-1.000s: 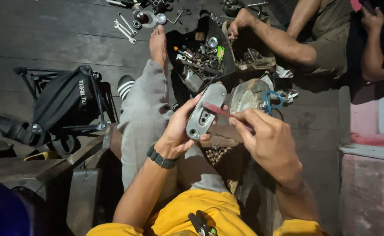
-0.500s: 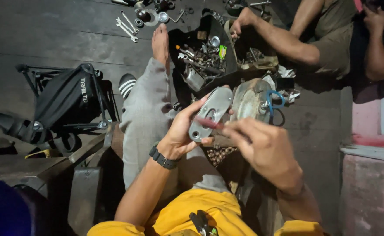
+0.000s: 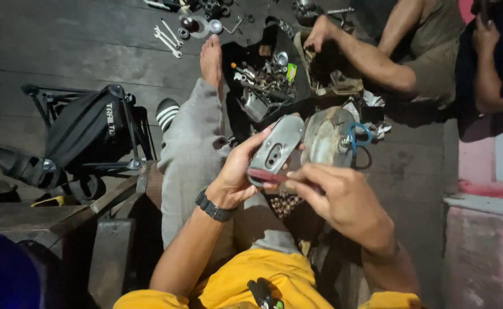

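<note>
Since the earlier frames, the grey oblong metal cover plate has been tilted upward and turned so that its long axis runs toward one o'clock, and the slim red-handled tool has been drawn down from the plate's middle to its lower edge. From this it is judged that work has passed from the plate's face to its rim, at six o'clock on the plate. The left hand is closed around the plate's lower left side, thumb laid along the face, fingers wrapped behind. The right hand is closed in a pinch on the tool, whose tip cannot be made out against the plate. The plate is held above the lap, just forward of the grey trouser leg. It appears dull and grimy, rounded at both ends, with a dark slotted recess near its centre. At two o'clock from the plate, a round tarnished metal housing with a blue cable loop is noted. A black tray of loose parts lies at twelve o'clock, beside a co-worker's forearm.
</note>
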